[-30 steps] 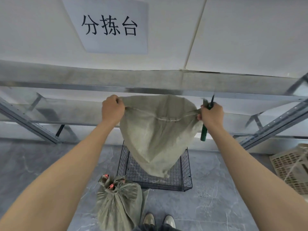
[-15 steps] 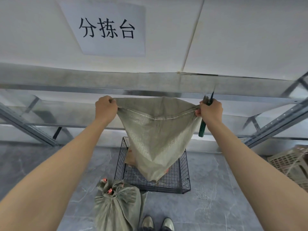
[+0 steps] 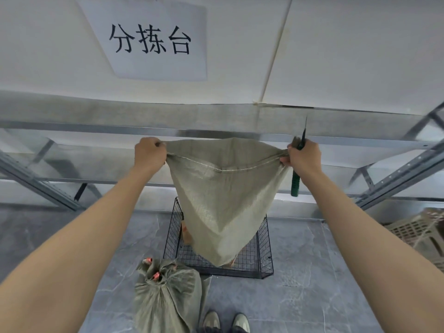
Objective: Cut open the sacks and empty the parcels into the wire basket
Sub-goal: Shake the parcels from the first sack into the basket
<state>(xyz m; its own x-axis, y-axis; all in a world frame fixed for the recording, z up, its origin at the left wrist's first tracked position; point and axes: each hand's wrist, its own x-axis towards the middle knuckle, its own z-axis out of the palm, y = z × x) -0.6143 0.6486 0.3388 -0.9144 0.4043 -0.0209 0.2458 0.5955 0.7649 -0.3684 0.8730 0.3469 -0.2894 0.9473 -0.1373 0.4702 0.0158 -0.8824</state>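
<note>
Head view: sack (image 3: 223,200) upturned and held high over the wire basket (image 3: 265,239), its lower end hanging inside the walls, brown parcels (image 3: 186,233) showing at the basket's back-left corner. One bottom corner bunched in the left hand (image 3: 149,155), fingers curled tight; the other pinched by the right hand (image 3: 304,158), fist also wrapped round a green-handled cutter (image 3: 295,185), blade pointing up. Best to shake in short lifts, mouth kept within the basket walls — and to mind that blade, seemingly near the shelf beam (image 3: 216,121). Open floor (image 3: 312,289) right of the basket; tied sack (image 3: 165,294) just beside its front-left corner, plastic crate (image 3: 418,234) well apart to the right.
</note>
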